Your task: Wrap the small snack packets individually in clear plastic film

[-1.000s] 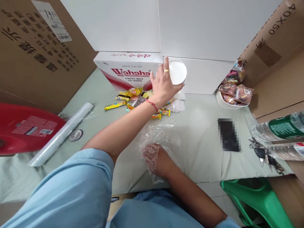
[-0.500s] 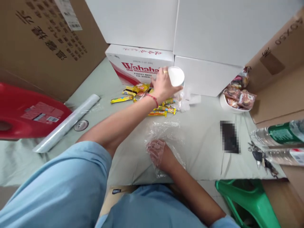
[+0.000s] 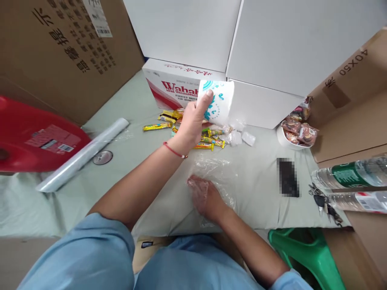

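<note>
My left hand point(image 3: 198, 112), with a red string bracelet on its wrist, grips a white paper cup point(image 3: 222, 100) with blue-green prints. The cup is raised above the snacks, its side turned toward me; its inside is hidden. Below lie several yellow-wrapped snack sticks point(image 3: 213, 141) and some small white-wrapped pieces point(image 3: 235, 138). Near the table's front edge, my right hand point(image 3: 201, 195) is covered by a clear plastic bag point(image 3: 225, 169), its fingers curled into the film. Whether anything else is inside that hand cannot be seen.
A Wahaha carton point(image 3: 157, 86) stands behind the snacks. On the left are a roll of plastic film point(image 3: 84, 155), a round lid point(image 3: 102, 157) and a red container point(image 3: 39, 137). A snack bowl point(image 3: 282, 139), a pixelated dark object point(image 3: 288, 177), keys point(image 3: 325, 205) and water bottles point(image 3: 347, 176) sit right.
My left hand has turned the cup, so its printed side now shows where a white round end faced me. The white-wrapped pieces beneath, smeared before, now lie distinct. My right hand stays in the bag.
</note>
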A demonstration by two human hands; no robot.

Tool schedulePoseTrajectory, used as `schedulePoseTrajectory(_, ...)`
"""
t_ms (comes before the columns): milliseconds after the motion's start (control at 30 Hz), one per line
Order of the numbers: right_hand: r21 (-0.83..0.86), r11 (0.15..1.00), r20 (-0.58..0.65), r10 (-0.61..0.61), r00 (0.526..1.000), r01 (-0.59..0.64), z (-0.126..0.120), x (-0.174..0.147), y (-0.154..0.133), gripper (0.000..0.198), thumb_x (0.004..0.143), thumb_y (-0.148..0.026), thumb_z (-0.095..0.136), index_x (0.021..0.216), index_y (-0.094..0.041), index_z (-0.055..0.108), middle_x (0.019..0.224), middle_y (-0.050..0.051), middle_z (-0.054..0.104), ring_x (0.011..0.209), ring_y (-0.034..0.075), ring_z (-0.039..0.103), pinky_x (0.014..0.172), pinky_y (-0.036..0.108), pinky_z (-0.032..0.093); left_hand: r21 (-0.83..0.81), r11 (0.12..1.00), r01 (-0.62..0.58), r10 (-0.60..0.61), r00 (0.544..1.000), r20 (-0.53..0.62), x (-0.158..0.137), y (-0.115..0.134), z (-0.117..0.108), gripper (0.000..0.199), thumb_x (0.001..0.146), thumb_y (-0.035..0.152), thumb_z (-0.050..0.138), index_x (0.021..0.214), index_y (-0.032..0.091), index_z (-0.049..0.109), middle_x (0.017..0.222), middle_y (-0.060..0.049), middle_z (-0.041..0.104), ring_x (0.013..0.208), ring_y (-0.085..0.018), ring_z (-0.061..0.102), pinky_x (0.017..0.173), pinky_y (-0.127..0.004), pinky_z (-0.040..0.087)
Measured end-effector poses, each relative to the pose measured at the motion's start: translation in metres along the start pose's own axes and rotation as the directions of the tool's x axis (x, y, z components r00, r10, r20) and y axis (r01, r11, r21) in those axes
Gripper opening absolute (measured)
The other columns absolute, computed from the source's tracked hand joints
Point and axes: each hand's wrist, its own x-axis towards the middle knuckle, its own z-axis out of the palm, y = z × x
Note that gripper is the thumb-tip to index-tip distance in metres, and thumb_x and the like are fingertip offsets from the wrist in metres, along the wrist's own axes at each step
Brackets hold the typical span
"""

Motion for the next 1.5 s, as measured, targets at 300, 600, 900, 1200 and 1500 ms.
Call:
schedulePoseTrajectory(300, -0.226, 0.973, 0.126, 0.082, 0.989, -0.052, -0.017, 0.022, -0.034, 0.048, 0.1, -0.013, 0.053, 0.147, -0.023, 0.061, 0.154, 0.016, 0.059, 0.148, 0.037, 0.045, 0.124, 0.073, 0.028, -0.651, 0.493, 0.577, -0.431, 0.812, 0.394, -0.089, -0.015, -0.014, 0.056, 0.09, 0.061, 0.071, 0.132, 0.024, 0.067, 0.118, -0.009, 0.079, 0.125, -0.037, 0.069, 0.104, -0.054, 0.059)
schedulePoseTrajectory(600, -0.133, 0.989, -0.014, 0.069, 0.998, -0.07, -0.013, 0.013, -0.031, 0.033, 0.103, -0.02, 0.054, 0.135, -0.019, 0.065, 0.138, 0.017, 0.068, 0.135, 0.032, 0.055, 0.123, 0.063, 0.035, -0.886, 0.309, 0.346, -0.546, 0.827, 0.132, -0.106, -0.096, -0.047, 0.042, 0.091, 0.043, 0.075, 0.129, 0.025, 0.071, 0.121, -0.003, 0.08, 0.126, -0.025, 0.07, 0.109, -0.037, 0.057)
schedulePoseTrajectory(900, 0.897, 0.417, -0.169, 0.63, 0.758, -0.146, -0.058, -0.023, 0.023, 0.049, 0.105, -0.063, 0.041, 0.108, -0.025, 0.072, 0.11, 0.01, 0.077, 0.107, 0.026, 0.074, 0.099, 0.05, 0.06, -0.928, 0.224, 0.296, -0.547, 0.827, 0.131, -0.111, -0.113, -0.048, 0.053, 0.088, 0.034, 0.08, 0.139, 0.029, 0.066, 0.126, -0.002, 0.08, 0.128, -0.023, 0.07, 0.108, -0.033, 0.057)
schedulePoseTrajectory(1200, -0.054, 0.897, -0.445, 0.372, 0.815, -0.439, -0.13, 0.09, 0.104, 0.075, 0.085, -0.048, 0.075, 0.15, -0.019, 0.053, 0.156, 0.022, 0.049, 0.141, 0.037, 0.048, 0.112, 0.057, 0.046, -0.93, 0.179, 0.32, -0.547, 0.818, 0.176, -0.106, -0.113, -0.048, 0.04, 0.089, 0.037, 0.078, 0.126, 0.026, 0.072, 0.132, -0.004, 0.077, 0.136, -0.025, 0.064, 0.11, -0.034, 0.056)
schedulePoseTrajectory(1500, -0.503, 0.793, -0.239, 0.252, 0.938, -0.342, -0.135, 0.165, 0.147, 0.049, 0.094, -0.015, 0.054, 0.142, -0.018, 0.064, 0.14, 0.016, 0.065, 0.125, 0.033, 0.052, 0.108, 0.047, 0.045, -0.899, 0.11, 0.425, -0.551, 0.778, 0.3, -0.105, -0.108, -0.065, 0.062, 0.088, 0.064, 0.07, 0.14, 0.032, 0.063, 0.138, -0.006, 0.072, 0.124, -0.032, 0.07, 0.098, -0.051, 0.063)
